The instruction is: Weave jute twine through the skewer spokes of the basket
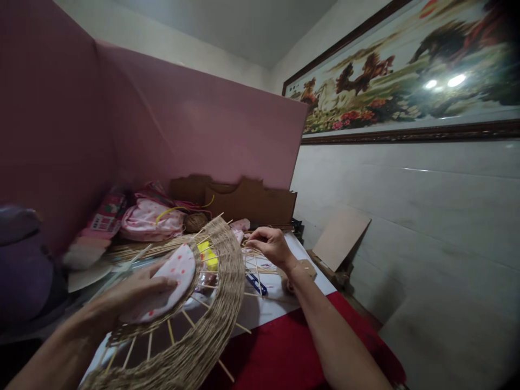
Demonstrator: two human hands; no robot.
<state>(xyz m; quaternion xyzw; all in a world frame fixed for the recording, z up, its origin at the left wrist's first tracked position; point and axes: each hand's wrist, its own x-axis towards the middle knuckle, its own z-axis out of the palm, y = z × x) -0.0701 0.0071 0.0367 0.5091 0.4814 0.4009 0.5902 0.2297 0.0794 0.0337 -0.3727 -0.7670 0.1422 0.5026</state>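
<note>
A round woven piece (219, 303) of thin sticks wound with jute twine lies over the table, with a pink dotted fabric centre (179, 271). My left hand (134, 295) rests on that fabric centre, fingers curled along its edge, holding the piece. My right hand (271, 245) is at the far rim, fingertips pinched near the stick ends and twine; what they pinch is too small to name.
A ball of jute twine (196, 221), pink fabric bundles (152, 219) and loose sticks (142, 249) lie at the back. A blue tool (255, 283) and yellow object (208, 254) sit under the weave. Brown cardboard (247, 201) leans on the pink wall. Red cloth (284, 346) covers the near table.
</note>
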